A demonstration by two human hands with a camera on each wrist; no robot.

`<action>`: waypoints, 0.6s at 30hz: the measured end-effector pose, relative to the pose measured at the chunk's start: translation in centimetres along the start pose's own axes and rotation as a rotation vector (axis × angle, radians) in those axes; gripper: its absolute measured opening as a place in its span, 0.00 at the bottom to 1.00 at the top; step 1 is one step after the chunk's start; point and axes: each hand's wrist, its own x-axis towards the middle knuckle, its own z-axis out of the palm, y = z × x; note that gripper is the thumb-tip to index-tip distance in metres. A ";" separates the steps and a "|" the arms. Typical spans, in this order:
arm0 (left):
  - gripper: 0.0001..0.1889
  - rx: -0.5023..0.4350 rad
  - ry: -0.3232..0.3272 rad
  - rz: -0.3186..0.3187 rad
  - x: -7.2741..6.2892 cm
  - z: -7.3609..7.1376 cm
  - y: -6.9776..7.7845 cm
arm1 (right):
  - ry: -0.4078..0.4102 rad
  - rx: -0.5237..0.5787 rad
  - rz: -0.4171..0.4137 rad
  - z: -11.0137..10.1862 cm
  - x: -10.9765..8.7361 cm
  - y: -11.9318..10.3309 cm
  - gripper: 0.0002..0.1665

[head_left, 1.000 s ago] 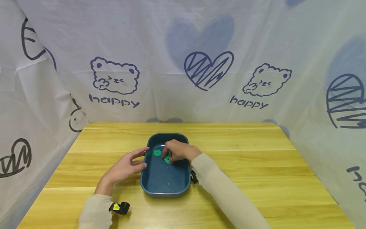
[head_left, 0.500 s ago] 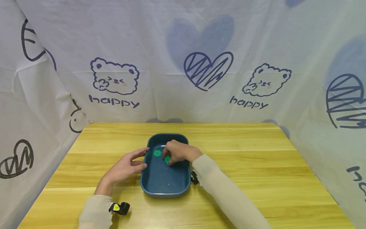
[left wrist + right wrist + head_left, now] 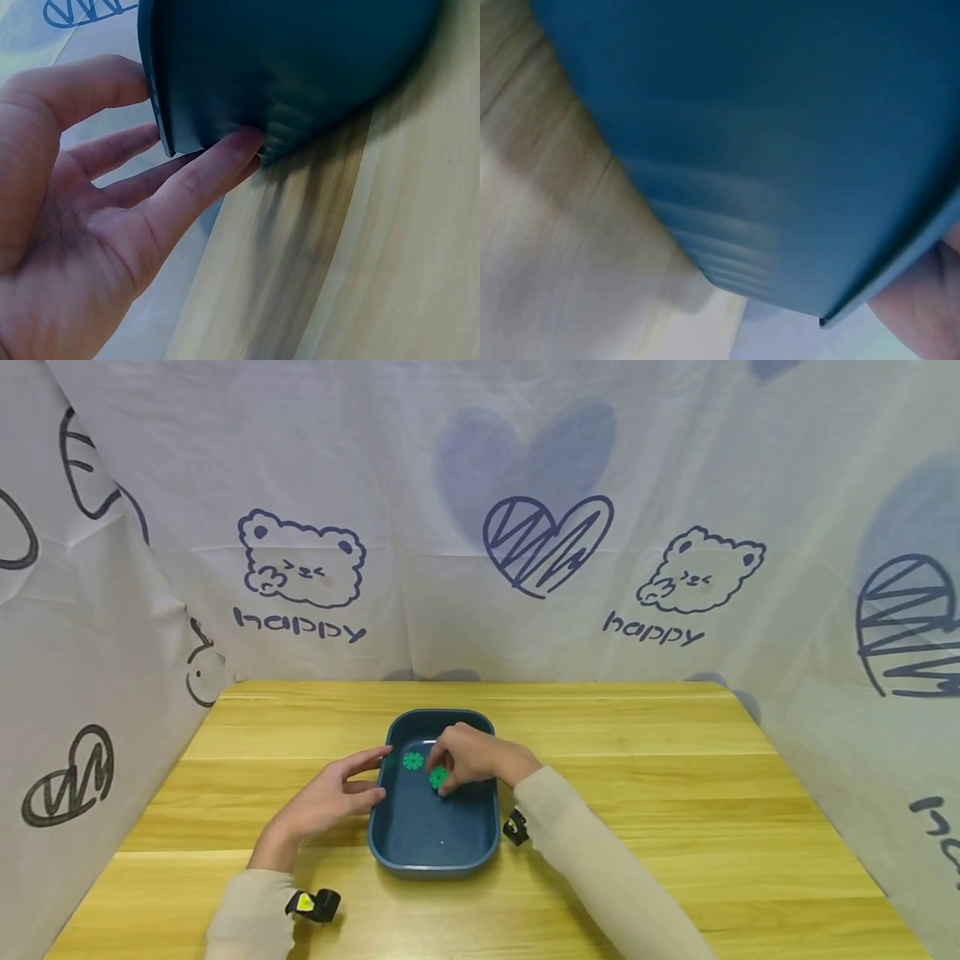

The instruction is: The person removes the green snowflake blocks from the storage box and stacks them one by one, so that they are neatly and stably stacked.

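A dark blue rectangular tray (image 3: 433, 856) stands on the table. Inside it, toward the back left, one green notched plastic disc (image 3: 412, 762) lies flat. My right hand (image 3: 470, 756) reaches in over the right wall and pinches a second green notched disc (image 3: 438, 777) between thumb and fingers; that disc looks slightly tilted. With fingers extended, my left hand (image 3: 330, 797) touches the tray's left side, and in the left wrist view its fingertips rest against the outer wall (image 3: 300, 82). The right wrist view has mostly the tray's outside (image 3: 727, 150), with the fingers hidden behind it.
The tray sits near the middle of a wooden table (image 3: 637, 793). A white cloth (image 3: 420, 460) with drawn bears and hearts hangs behind and at both sides. Black wrist cameras are worn on both arms.
My right hand and forearm have shifted slightly up and to the right, and the pinched disc has risen a little. The left hand and tray have stayed in place.
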 end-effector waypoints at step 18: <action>0.35 0.016 0.023 -0.012 0.2 0.1 -0.1 | 0.306 0.062 -0.077 -0.7 -5.7 1.3 0.18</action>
